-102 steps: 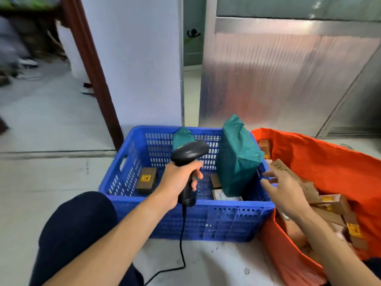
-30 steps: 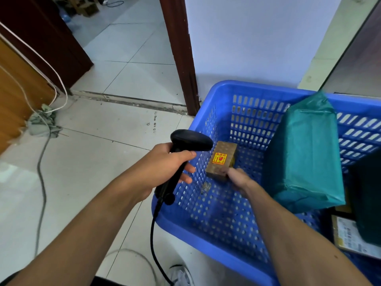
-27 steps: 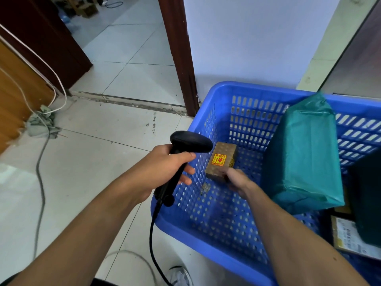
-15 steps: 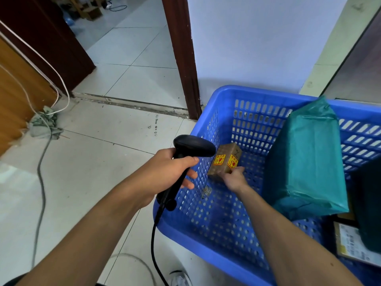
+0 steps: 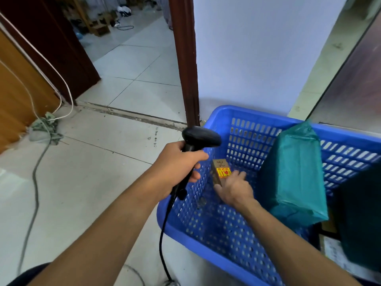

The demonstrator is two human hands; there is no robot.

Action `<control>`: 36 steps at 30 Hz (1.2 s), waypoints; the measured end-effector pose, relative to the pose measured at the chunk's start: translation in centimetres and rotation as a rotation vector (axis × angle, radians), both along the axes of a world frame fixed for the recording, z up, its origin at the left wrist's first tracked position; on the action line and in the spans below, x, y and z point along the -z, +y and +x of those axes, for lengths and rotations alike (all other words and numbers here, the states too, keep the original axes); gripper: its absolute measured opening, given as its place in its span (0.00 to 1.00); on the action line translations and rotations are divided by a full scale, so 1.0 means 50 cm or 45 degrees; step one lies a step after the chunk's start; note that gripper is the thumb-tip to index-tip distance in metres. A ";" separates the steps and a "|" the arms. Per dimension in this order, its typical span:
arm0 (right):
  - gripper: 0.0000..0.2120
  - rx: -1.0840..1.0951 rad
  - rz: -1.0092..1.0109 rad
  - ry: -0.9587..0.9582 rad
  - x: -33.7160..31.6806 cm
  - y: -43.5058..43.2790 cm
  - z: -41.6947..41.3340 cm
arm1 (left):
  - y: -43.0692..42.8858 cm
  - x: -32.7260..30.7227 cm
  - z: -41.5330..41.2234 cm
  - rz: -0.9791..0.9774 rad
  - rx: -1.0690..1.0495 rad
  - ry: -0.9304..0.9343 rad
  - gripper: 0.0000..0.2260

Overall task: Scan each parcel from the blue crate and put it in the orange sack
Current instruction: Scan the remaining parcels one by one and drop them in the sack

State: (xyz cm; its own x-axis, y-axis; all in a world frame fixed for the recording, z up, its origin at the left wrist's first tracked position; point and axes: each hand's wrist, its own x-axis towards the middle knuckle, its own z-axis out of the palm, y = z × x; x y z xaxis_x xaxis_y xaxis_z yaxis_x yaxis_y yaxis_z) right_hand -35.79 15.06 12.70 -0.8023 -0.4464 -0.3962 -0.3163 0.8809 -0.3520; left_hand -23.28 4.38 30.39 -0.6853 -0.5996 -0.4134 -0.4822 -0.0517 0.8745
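Note:
The blue crate (image 5: 243, 114) fills the lower right. Inside, at its left end, my right hand (image 5: 234, 187) grips a small brown box (image 5: 221, 169) with a yellow and red sticker, tilted up off the crate floor. My left hand (image 5: 178, 166) holds a black barcode scanner (image 5: 199, 139) by its handle just over the crate's left rim, its head pointing right above the box. A large teal-wrapped parcel (image 5: 294, 172) leans upright in the crate's middle. A darker parcel (image 5: 360, 219) stands at the far right. The orange sack is out of view.
The scanner's black cable (image 5: 164, 240) hangs down to the tiled floor. A brown door post (image 5: 184, 62) and white wall stand behind the crate. Grey and white cables (image 5: 35, 172) run along the floor at the left by a wooden door. A labelled flat parcel (image 5: 334, 252) lies in the crate.
My right hand has turned the small box up onto its edge and closed around it. The scanner stayed above the crate's left rim. The view shifted slightly.

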 end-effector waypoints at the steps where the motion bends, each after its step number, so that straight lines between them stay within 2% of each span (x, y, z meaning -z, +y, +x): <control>1: 0.36 -0.051 -0.020 0.060 -0.030 0.005 0.006 | 0.000 -0.010 0.002 0.007 -0.032 0.036 0.06; 4: 0.35 -0.095 -0.055 0.146 -0.116 0.041 0.016 | 0.012 -0.039 0.003 0.020 -0.088 0.121 0.04; 10: 0.31 -0.082 -0.253 0.394 -0.296 0.175 0.036 | 0.075 -0.087 -0.001 0.111 -0.139 0.272 0.07; 14: 0.30 -0.111 -0.363 0.759 -0.416 0.293 0.083 | 0.142 -0.122 0.004 0.185 -0.113 0.360 0.07; 18: 0.32 -0.178 -0.489 1.088 -0.487 0.419 0.155 | 0.222 -0.148 0.027 0.369 -0.055 0.460 0.06; 23: 0.36 -0.428 -0.568 1.387 -0.495 0.552 0.243 | 0.310 -0.161 0.057 0.671 0.023 0.379 0.20; 25: 0.35 -0.479 -0.569 1.423 -0.480 0.589 0.270 | 0.345 -0.164 0.059 0.745 0.081 0.380 0.27; 27: 0.30 -0.505 -0.603 1.462 -0.461 0.620 0.290 | 0.380 -0.162 0.068 0.746 0.115 0.405 0.31; 29: 0.25 -0.532 -0.610 1.518 -0.449 0.652 0.311 | 0.418 -0.149 0.081 0.694 0.087 0.403 0.30; 32: 0.23 -0.580 -0.543 1.538 -0.428 0.672 0.336 | 0.448 -0.129 0.098 0.604 0.024 0.343 0.26; 36: 0.27 -0.494 -0.489 1.346 -0.421 0.705 0.355 | 0.454 -0.122 0.110 0.529 0.009 0.350 0.21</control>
